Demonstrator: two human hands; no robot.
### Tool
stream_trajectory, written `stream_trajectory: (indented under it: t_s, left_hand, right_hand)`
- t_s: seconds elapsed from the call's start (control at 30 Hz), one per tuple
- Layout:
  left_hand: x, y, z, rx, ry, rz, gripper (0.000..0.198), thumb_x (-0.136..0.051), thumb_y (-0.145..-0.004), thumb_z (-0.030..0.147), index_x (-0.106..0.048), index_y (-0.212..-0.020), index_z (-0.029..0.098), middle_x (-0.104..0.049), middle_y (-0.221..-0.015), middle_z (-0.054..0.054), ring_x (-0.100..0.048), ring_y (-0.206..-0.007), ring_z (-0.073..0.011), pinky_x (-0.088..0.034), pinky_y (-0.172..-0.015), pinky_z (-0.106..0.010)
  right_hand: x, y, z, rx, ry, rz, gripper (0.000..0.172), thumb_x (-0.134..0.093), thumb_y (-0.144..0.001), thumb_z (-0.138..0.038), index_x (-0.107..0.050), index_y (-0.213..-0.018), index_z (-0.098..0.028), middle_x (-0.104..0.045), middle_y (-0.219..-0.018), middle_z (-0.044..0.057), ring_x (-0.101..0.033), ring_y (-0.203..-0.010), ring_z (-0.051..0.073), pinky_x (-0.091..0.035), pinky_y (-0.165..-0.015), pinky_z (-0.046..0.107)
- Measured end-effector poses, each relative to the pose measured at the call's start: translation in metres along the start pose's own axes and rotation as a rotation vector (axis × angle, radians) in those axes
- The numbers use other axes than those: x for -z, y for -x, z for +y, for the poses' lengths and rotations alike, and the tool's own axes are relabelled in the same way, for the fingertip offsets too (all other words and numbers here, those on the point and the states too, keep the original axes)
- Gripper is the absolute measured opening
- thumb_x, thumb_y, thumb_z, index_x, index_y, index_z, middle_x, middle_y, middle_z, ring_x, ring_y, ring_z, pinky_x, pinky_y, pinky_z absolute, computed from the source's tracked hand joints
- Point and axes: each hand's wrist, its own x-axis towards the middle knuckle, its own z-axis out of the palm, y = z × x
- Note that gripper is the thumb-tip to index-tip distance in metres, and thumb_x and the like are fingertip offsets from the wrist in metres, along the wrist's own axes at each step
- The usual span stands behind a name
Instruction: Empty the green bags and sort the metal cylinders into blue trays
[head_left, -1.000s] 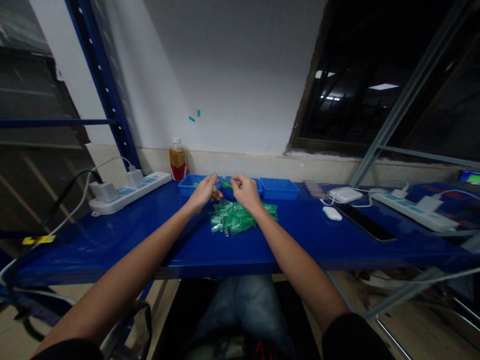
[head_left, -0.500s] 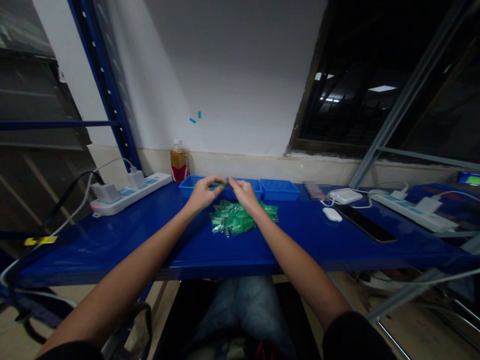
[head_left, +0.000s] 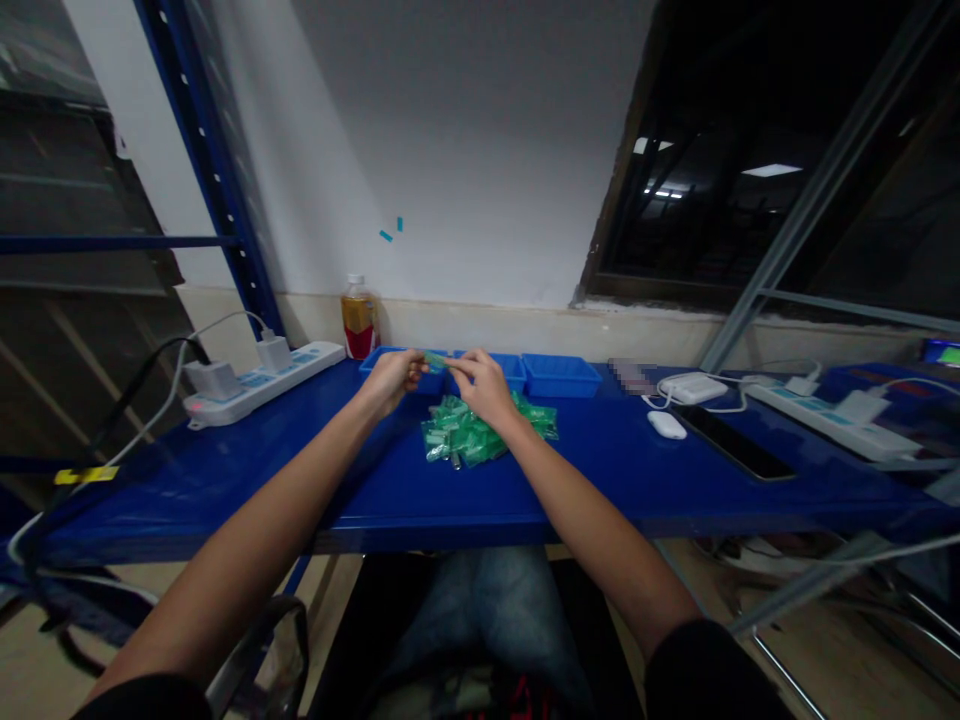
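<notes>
1. Both hands are up just behind the pile of green packets (head_left: pixel 480 435), sharing one small green packet (head_left: pixel 436 360). The left hand (head_left: pixel 391 380) pinches one end and the right hand (head_left: pixel 478 383) the other, so each grip is closed on it, fingertips only.
2. That packet is in the air, just behind and above the pile and in front of the blue trays (head_left: pixel 561 376). If either pinch slips, I'd guess it drops straight into the pile and disappears among the lookalikes.
3. If the two hands pull against each other too hard, the thin plastic could tear. What's inside is too small to tell.
4. The right wrist sits low over the back of the pile. A careless sweep could drag packets toward the bench (head_left: pixel 225 470) edge in front of the pile.
5. The bottle (head_left: pixel 358 318), behind and left of the pile, is well apart, so probably no worry there.
</notes>
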Motion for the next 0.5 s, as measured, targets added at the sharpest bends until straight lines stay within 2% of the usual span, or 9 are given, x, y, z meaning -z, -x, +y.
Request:
stream_trajectory:
  t_s: [0.13,0.2,0.27,0.37,0.43,0.5]
  left_hand:
    - [0.008,-0.006,0.004,-0.049,0.067,0.133,0.009,-0.058,-0.069,0.014,-0.054,-0.061,0.011,-0.058,-0.059,-0.002,-0.044,-0.044,-0.0052,-0.029,-0.041,-0.018]
    - [0.015,-0.01,0.003,-0.093,0.085,0.184,0.008,-0.057,-0.071,0.015,-0.056,-0.064,0.012,-0.06,-0.063,-0.003,-0.048,-0.048,-0.006,-0.032,-0.044,-0.018]
    - [0.022,-0.013,0.001,-0.095,0.062,0.211,0.008,-0.057,-0.073,0.019,-0.058,-0.069,0.012,-0.063,-0.067,-0.004,-0.051,-0.051,-0.0073,-0.032,-0.045,-0.02]
    - [0.029,-0.013,-0.002,-0.016,-0.078,0.166,0.02,-0.057,-0.076,0.033,-0.062,-0.077,0.014,-0.065,-0.069,-0.005,-0.051,-0.049,-0.01,-0.029,-0.044,-0.022]
    - [0.028,-0.011,-0.004,0.004,-0.214,0.094,0.03,-0.057,-0.076,0.042,-0.065,-0.078,0.014,-0.064,-0.066,-0.006,-0.051,-0.047,-0.0112,-0.028,-0.043,-0.023]
    - [0.024,-0.007,-0.005,-0.038,-0.338,0.035,0.036,-0.058,-0.075,0.048,-0.067,-0.075,0.013,-0.062,-0.062,-0.005,-0.05,-0.047,-0.0122,-0.029,-0.044,-0.024]
  right_hand:
    - [-0.001,-0.002,0.004,-0.087,0.024,0.011,0.029,-0.05,-0.087,-0.022,-0.064,-0.112,-0.015,-0.058,-0.109,0.009,-0.056,-0.096,0.016,-0.042,-0.089,0.026]
    - [-0.001,-0.001,0.005,-0.149,0.074,-0.079,0.035,-0.052,-0.086,-0.024,-0.059,-0.118,-0.013,-0.06,-0.107,0.01,-0.057,-0.096,0.018,-0.042,-0.089,0.028]
    - [-0.001,0.001,0.007,-0.203,0.145,-0.252,0.041,-0.056,-0.083,-0.029,-0.057,-0.121,-0.015,-0.065,-0.099,0.009,-0.058,-0.094,0.021,-0.042,-0.087,0.032]
    - [-0.003,0.004,0.009,-0.229,0.239,-0.462,0.043,-0.06,-0.077,-0.028,-0.059,-0.12,-0.022,-0.067,-0.095,0.005,-0.057,-0.095,0.025,-0.042,-0.084,0.035]
    - [-0.005,0.004,0.01,-0.212,0.242,-0.468,0.044,-0.058,-0.074,-0.018,-0.06,-0.117,-0.024,-0.068,-0.094,0.003,-0.056,-0.096,0.024,-0.042,-0.084,0.034]
    - [-0.005,0.001,0.01,-0.195,0.184,-0.388,0.046,-0.052,-0.072,-0.009,-0.062,-0.115,-0.022,-0.068,-0.09,0.002,-0.056,-0.092,0.021,-0.041,-0.083,0.03]
